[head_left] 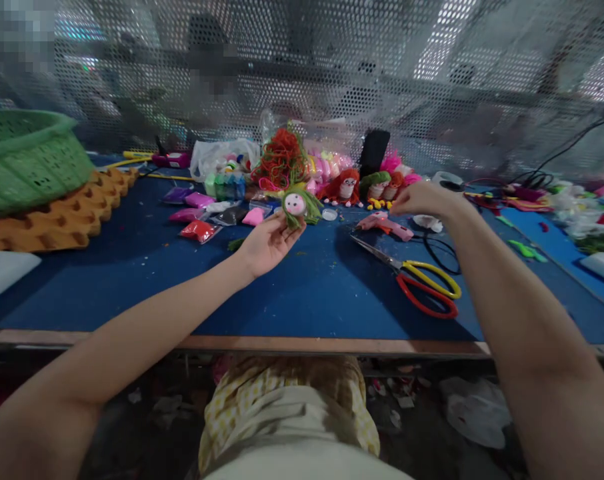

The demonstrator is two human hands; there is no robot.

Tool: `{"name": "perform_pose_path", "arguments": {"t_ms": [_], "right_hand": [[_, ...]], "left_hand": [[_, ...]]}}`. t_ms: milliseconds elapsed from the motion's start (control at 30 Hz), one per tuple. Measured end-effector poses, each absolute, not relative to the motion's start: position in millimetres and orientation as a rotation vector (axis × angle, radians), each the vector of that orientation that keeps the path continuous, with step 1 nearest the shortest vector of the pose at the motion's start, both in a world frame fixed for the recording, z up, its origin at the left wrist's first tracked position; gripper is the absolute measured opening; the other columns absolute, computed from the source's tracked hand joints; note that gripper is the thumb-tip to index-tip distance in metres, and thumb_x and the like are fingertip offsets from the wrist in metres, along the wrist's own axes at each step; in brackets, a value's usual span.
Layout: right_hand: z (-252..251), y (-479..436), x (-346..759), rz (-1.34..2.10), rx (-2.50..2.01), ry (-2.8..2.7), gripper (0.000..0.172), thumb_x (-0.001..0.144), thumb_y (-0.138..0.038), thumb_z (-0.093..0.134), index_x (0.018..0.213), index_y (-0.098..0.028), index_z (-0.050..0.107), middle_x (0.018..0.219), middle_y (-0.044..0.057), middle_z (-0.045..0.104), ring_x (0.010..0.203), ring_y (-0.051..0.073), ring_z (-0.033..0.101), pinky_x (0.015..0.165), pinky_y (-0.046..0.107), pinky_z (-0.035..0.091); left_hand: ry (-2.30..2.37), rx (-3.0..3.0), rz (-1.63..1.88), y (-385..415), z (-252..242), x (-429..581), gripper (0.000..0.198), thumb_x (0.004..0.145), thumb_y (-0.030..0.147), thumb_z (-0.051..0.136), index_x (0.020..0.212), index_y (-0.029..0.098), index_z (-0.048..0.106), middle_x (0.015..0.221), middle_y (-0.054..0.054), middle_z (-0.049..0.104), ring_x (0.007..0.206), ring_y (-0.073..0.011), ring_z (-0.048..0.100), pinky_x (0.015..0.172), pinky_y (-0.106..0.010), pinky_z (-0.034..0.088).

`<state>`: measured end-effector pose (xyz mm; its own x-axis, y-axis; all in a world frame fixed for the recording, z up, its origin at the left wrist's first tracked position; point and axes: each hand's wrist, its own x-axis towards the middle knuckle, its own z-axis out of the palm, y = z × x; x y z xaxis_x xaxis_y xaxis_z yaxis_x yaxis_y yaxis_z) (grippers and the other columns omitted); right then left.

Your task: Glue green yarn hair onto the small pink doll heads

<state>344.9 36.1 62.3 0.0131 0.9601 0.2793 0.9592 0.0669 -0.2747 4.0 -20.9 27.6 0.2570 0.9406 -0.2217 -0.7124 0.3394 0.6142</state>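
Observation:
My left hand [272, 245] holds up a small doll head [295, 204] with a pale pink dotted face and green yarn hair, its fingers closed under it. To the right, my right hand [425, 199] hangs bent at the wrist, fingertips pinched together; whatever they hold, if anything, is hidden. Just below those fingertips lies a pink glue gun [386, 225]. Scissors [402, 268] with one yellow and one red handle rest nearer the front, blades partly apart. Behind the right fingertips stand small dolls with yarn hair, one of them a red-haired doll [349, 187].
Small bags of coloured clay, including a red bag [199, 231], lie left of centre. A pile of orange and green yarn [283, 160] sits behind. A green basket [32, 163] and an orange egg tray [67, 213] occupy the left. A black phone [375, 152] leans at the back.

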Motion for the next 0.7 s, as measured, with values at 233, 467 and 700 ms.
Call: {"name": "perform_pose_path", "arguments": {"t_ms": [233,467,700], "right_hand": [[77.0,134.9,330.2,-0.084,-2.172,-1.395,0.031,0.081,-0.038,0.068,0.074,-0.008,0.066,0.102,0.027,0.070,0.093,0.020,0.058,0.083,0.040,0.036],[71.2,206.4,318.9,0.025,-2.212,-1.199,0.042,0.067,-0.043,0.085,0.064,-0.019,0.049,0.124,0.038,0.060,0.134,0.038,0.039,0.098,0.050,0.029],[70.0,239.5,312.9,0.108,-2.348,-1.082,0.040,0.072,-0.041,0.085,0.088,-0.011,0.063,0.136,0.041,0.053,0.138,0.040,0.036,0.098,0.051,0.027]], "left_hand": [[0.701,0.457,0.984,-30.8,16.6,4.9,0.025,0.089,0.000,0.053,0.084,0.016,0.072,0.077,-0.006,0.076,0.071,-0.0142,0.075,0.077,-0.025,0.062],[0.603,0.365,0.966,-35.0,16.3,-3.8,0.017,0.079,-0.001,0.070,0.080,0.015,0.074,0.085,-0.005,0.079,0.075,-0.0141,0.076,0.081,-0.025,0.062],[0.589,0.325,0.989,-31.3,13.4,-8.2,0.016,0.072,0.004,0.081,0.080,0.016,0.076,0.084,-0.004,0.079,0.074,-0.0141,0.076,0.082,-0.024,0.062]]}}
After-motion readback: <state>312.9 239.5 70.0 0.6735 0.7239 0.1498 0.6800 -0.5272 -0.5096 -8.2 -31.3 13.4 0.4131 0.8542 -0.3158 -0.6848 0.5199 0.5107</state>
